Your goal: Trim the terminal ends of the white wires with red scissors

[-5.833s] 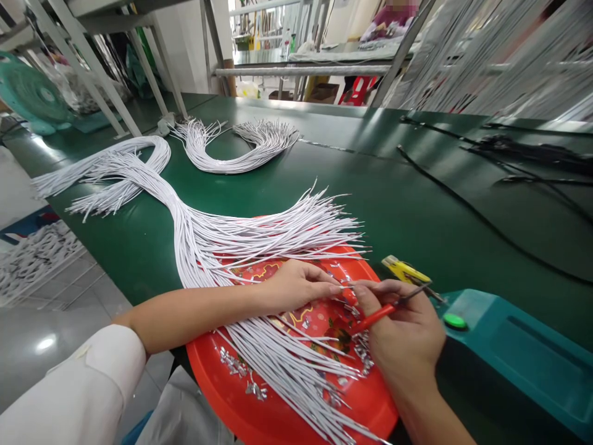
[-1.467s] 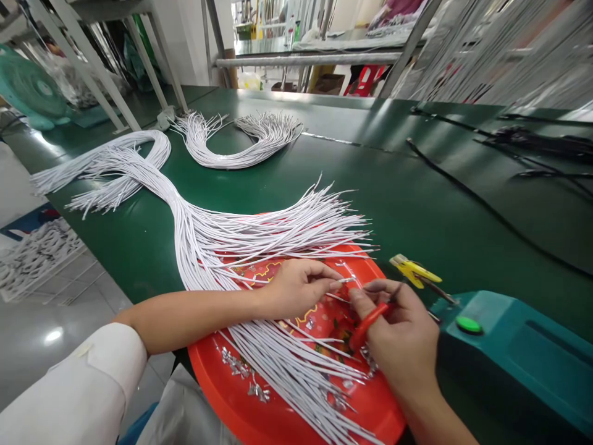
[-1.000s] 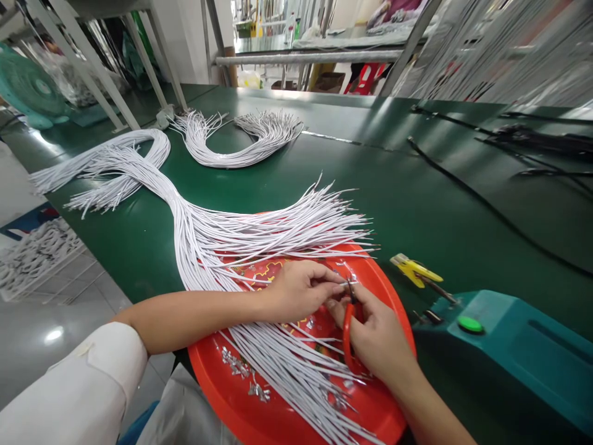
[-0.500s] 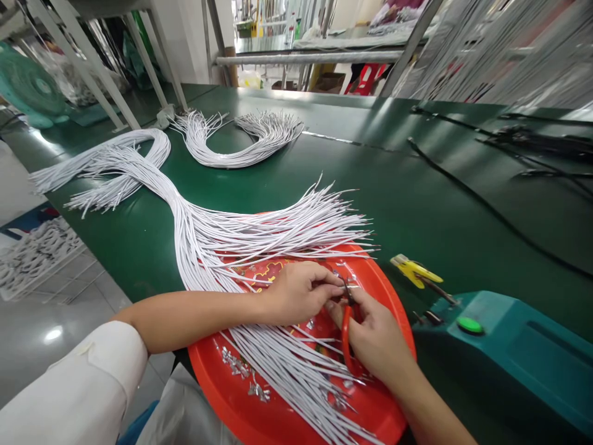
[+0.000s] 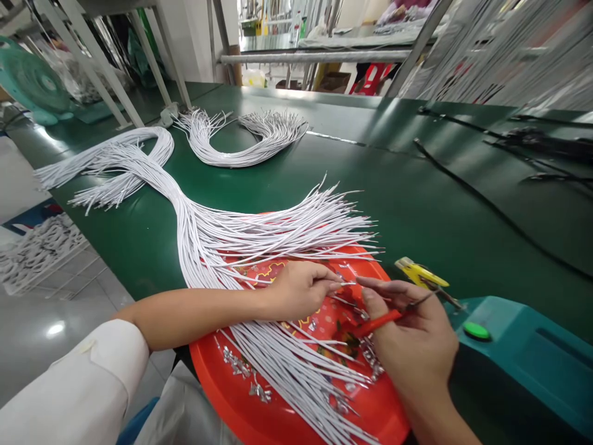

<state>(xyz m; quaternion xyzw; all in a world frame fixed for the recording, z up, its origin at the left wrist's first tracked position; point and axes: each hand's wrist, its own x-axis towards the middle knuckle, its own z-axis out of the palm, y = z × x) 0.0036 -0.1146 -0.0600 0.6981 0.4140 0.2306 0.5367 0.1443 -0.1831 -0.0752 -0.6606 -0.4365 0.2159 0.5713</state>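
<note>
Far left, a green fan point(image 5: 32, 83) stands by the bench legs, and loose white wires point(image 5: 115, 164) trail across the green table point(image 5: 417, 204). They gather into one thick bundle point(image 5: 199, 238) that runs down and fans out over a red tray point(image 5: 241, 402) at the near edge.

Over the tray, the left hand point(image 5: 299, 290) lies on the bundle with its fingers curled in, thumb and forefinger pinched on a single wire point(image 5: 345, 283). That wire's long axis runs roughly left to right, its bare end pointing straight at the other hand, so the tip sits in the small gap between the two hands.

The right hand point(image 5: 417, 346) is just beside it, its forefinger almost touching the wire's tip. It is closed around red-handled cutters point(image 5: 384, 318) that lie slantwise across the palm, nose aimed up and to the right, away from the wire. I can't quite tell whether the blades are parted. Small metal scraps point(image 5: 241, 368) litter the tray.

Beyond the right hand, a yellow tool point(image 5: 419, 274) rests on the table beside a teal machine point(image 5: 532, 364) with a green button point(image 5: 475, 330). Black cables point(image 5: 486, 210) cross the table further right.
</note>
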